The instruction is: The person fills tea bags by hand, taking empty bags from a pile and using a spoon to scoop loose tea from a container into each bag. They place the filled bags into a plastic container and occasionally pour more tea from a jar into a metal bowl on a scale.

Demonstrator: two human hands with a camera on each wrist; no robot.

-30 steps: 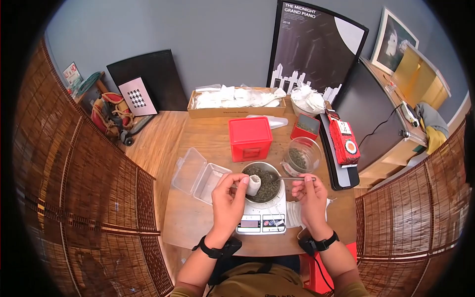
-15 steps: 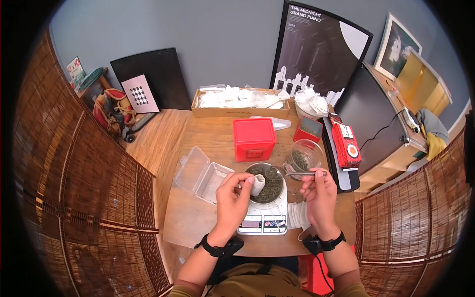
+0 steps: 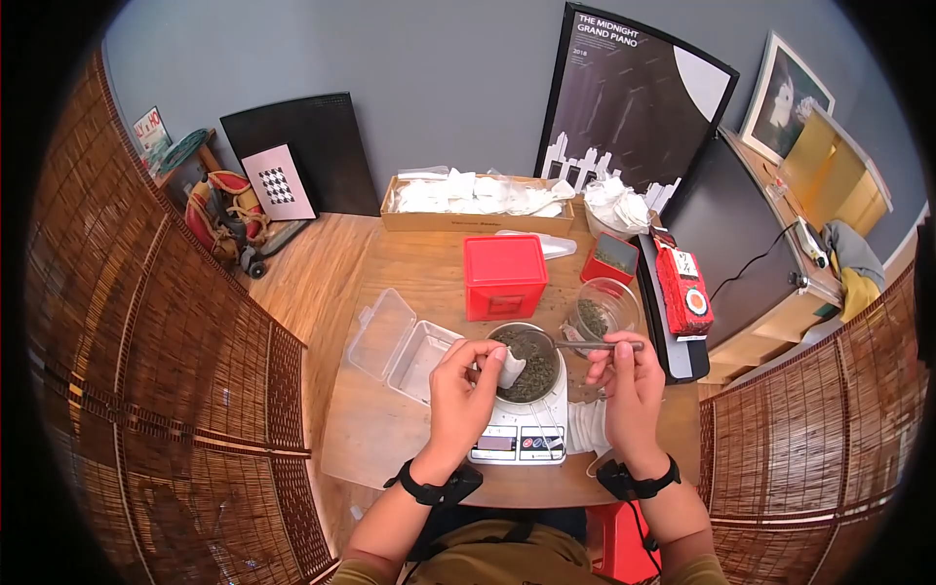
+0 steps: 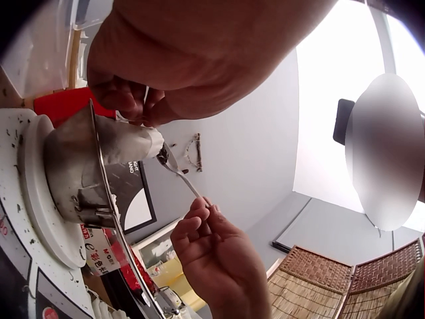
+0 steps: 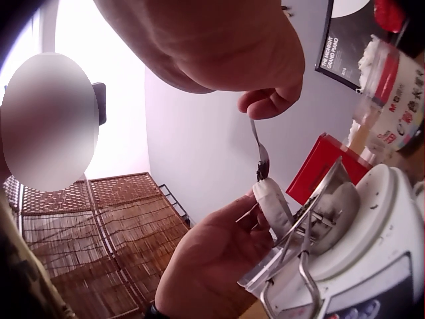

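Note:
My left hand [image 3: 460, 395] pinches a small white tea bag [image 3: 512, 369] over a metal pan [image 3: 558, 366] of dark dried leaves [image 3: 531, 380]. In the left wrist view the bag [image 4: 136, 143] leans with its mouth towards the spoon. My right hand [image 3: 634, 395] holds the spoon [image 3: 595, 344] by its handle, fingers curled round it. Dark leaves lie in the spoon's bowl [image 5: 263, 163], right at the bag's mouth in the right wrist view. Under the pan is a white kitchen scale [image 3: 517, 450].
A lidded red box [image 3: 505, 278] stands behind the pan. To the right are a clear tub [image 3: 624, 312] with leaves, a red tin [image 3: 609, 258] and a red packet [image 3: 682, 292]. An open plastic container [image 3: 414, 361] lies left; several white bags [image 3: 587, 426] lie by the scale.
The spoon has come up from the leaves in the pan and moved over to the bag's mouth. The bag has tipped to the right, while the left hand keeps its pinch.

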